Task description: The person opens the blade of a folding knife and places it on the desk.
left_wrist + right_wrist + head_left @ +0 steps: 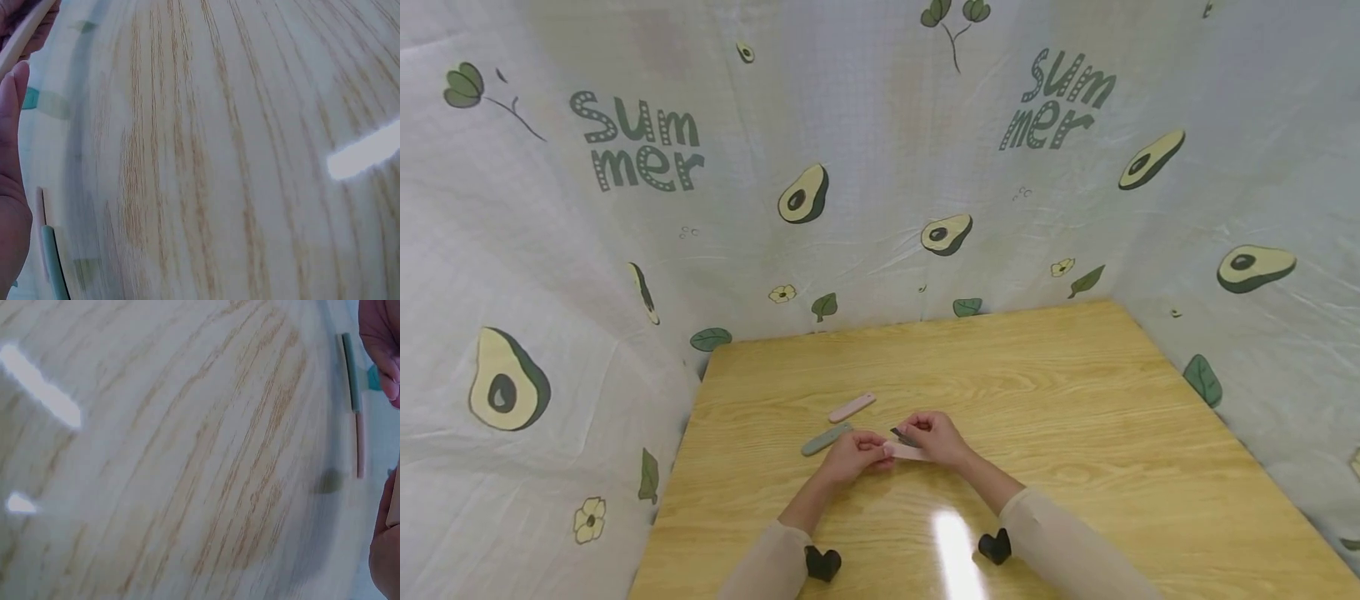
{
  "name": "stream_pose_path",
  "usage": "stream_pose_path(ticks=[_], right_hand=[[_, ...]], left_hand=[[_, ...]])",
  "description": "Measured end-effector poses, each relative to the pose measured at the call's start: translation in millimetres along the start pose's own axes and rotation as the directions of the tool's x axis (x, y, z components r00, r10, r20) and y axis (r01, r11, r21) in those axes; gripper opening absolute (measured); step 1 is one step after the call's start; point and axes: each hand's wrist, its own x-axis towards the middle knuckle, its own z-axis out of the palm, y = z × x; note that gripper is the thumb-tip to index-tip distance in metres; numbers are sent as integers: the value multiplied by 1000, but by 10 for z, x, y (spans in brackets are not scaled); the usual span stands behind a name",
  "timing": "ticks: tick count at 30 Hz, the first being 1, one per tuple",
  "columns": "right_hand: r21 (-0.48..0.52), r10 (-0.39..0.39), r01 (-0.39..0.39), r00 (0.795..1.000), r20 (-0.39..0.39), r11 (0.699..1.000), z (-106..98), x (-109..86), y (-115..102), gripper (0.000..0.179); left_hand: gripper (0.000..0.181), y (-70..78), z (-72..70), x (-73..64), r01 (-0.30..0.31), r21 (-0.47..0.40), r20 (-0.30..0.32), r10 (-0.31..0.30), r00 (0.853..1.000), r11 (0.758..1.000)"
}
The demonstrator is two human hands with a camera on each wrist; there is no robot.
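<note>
My left hand (pixel 853 456) pinches one end of a flat pale pink strip (pixel 910 452) between thumb and fingers, low over the table. At the strip's other end is my right hand (pixel 938 439), with a small dark grey flat piece (pixel 902 435) pinched at its fingertips, just above the strip. The strip (pixel 26 34) shows edge-on in the left wrist view, partly hidden by the fingers. Beyond my left hand lie a grey-green flat piece with rounded ends (pixel 826 439) and a similar pink piece (pixel 852 407) with a small hole near one end.
The wood-grain table (pixel 1037 400) carries a bright light reflection (pixel 955 554) near the front. White cloth (pixel 880 108) printed with avocados and leaves hangs along its back and both sides. A black heart-shaped object (pixel 823 563) sits at the left cuff, another (pixel 995 546) at the right.
</note>
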Motion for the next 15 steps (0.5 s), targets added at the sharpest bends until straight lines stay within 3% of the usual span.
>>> stream_pose_path(ticks=[4,8,12,15], right_hand=[[50,12,-11,1000,-1,999,-25,19,13,26],[-46,-10,15,994,111,999,-127,45,-20,23],[-155,-5,47,965,261,987,-251,87,-78,17],[-178,-26,93,939,344,980,-316,126,-115,14]], left_hand=[[26,-6,-12,5,3,-11,10,-3,1000,1000],[23,11,-28,-3,15,-3,23,-15,1000,1000],[22,36,-45,-15,16,24,44,-17,999,1000],[24,31,-54,-18,-6,56,61,2,998,998]])
